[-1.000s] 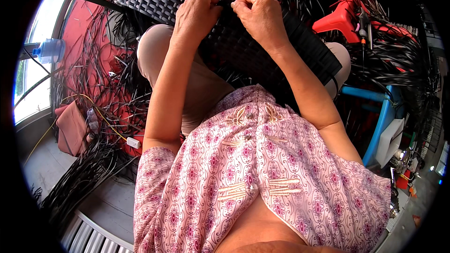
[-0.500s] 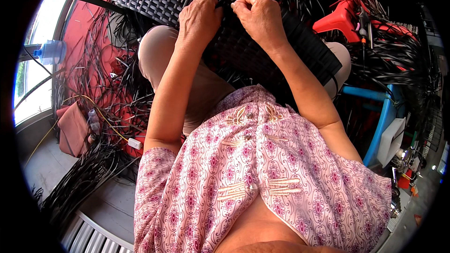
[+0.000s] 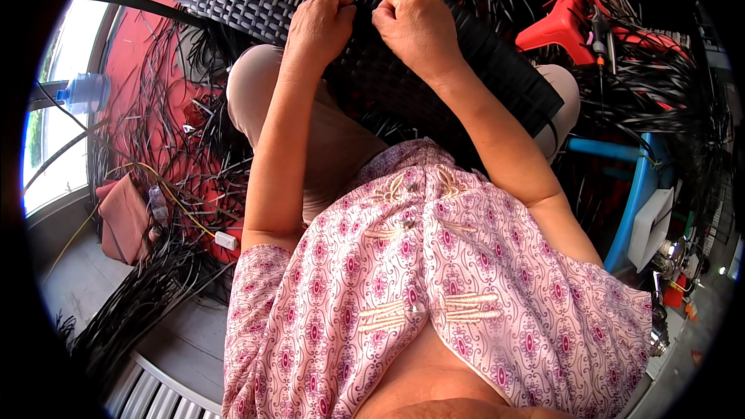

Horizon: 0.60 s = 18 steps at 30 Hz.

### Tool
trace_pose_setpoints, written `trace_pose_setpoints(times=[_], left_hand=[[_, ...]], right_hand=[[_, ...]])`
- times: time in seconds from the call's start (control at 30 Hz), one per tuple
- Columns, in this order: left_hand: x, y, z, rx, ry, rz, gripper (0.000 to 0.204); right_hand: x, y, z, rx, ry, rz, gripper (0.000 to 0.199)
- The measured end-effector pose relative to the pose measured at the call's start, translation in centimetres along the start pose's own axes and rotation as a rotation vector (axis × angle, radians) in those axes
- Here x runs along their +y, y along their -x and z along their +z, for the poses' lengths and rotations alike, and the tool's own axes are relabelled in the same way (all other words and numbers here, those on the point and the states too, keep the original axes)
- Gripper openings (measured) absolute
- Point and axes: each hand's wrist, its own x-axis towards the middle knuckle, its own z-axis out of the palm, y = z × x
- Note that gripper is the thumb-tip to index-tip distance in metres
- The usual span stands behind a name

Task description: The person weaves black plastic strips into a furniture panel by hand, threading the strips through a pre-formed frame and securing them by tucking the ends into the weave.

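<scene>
A black woven panel (image 3: 466, 70) of flat plastic strips lies across my knees, running from upper left to right. My left hand (image 3: 322, 23) and my right hand (image 3: 415, 23) sit side by side at its far part, both fists closed. Between them they pinch a black strip (image 3: 363, 0) at the weave. Loose strip ends stick up beyond the panel at the top. My forearms reach up from a pink patterned shirt that fills the lower half of the view.
Loose black strips (image 3: 155, 155) cover a red floor mat on the left. A red plastic stool (image 3: 566, 23) stands at upper right, a blue frame (image 3: 636, 186) at right. A water bottle (image 3: 81, 93) sits by the window, a pink cloth (image 3: 124, 217) and yellow cable at left.
Both hands stay at the same spot on the panel; the fingers shift only slightly on the strip.
</scene>
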Motion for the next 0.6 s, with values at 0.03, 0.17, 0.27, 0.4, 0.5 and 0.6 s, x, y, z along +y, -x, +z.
trace_pose_setpoints(times=[0.03,0.17,0.27,0.4,0.5,0.6], left_hand=[[0.0,0.0,0.1,-0.009,0.046,-0.028,0.022],[0.0,0.1,0.2,-0.044,0.176,-0.124,0.022],[0.0,0.1,0.1,-0.066,0.196,-0.142,0.023],[0.1,0.1,-0.2,-0.078,0.233,-0.136,0.025],[-0.6,-0.1,-0.5,-0.128,0.233,-0.101,0.027],[0.4,-0.4,-1.7,-0.264,0.382,-0.265,0.028]], right_hand=[[0.0,0.0,0.1,-0.015,0.038,-0.008,0.019],[-0.8,0.0,-0.2,-0.061,0.097,-0.02,0.019],[-0.8,0.0,-0.1,-0.059,0.126,-0.025,0.017],[-1.0,0.0,0.0,-0.049,0.149,-0.049,0.013],[-1.0,-0.1,0.3,-0.068,0.169,-0.057,0.013],[-0.7,-0.2,0.6,-0.064,0.187,-0.066,0.014]])
